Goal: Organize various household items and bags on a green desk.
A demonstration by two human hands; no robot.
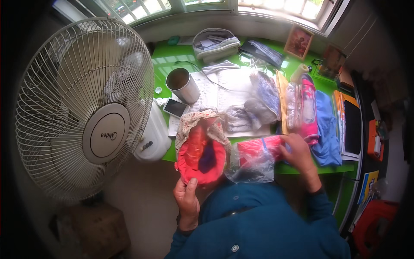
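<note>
My left hand (187, 202) pinches the near rim of a cloth pouch (201, 176) with a red lining and a cream crochet-lace outside. The pouch gapes upward at the table's front edge. Inside it lie a shiny red wrapped bundle (194, 149) and something dark purple (207, 158). To the right, my right hand (299, 153) grips the end of a pink-red packet (250, 149). A clear plastic bag (255, 171) covers part of that packet, and its near side hangs loosely. What the packet contains cannot be made out.
A standing fan (105, 132) looms on the left. Behind the pouch are a phone (175, 107), a metal cup (182, 85) and an open notebook (207, 87) with grey cloths (241, 118). Folded blue fabric (325, 129) and a pink floral bundle (309, 106) lie right of it, on the green table (336, 167).
</note>
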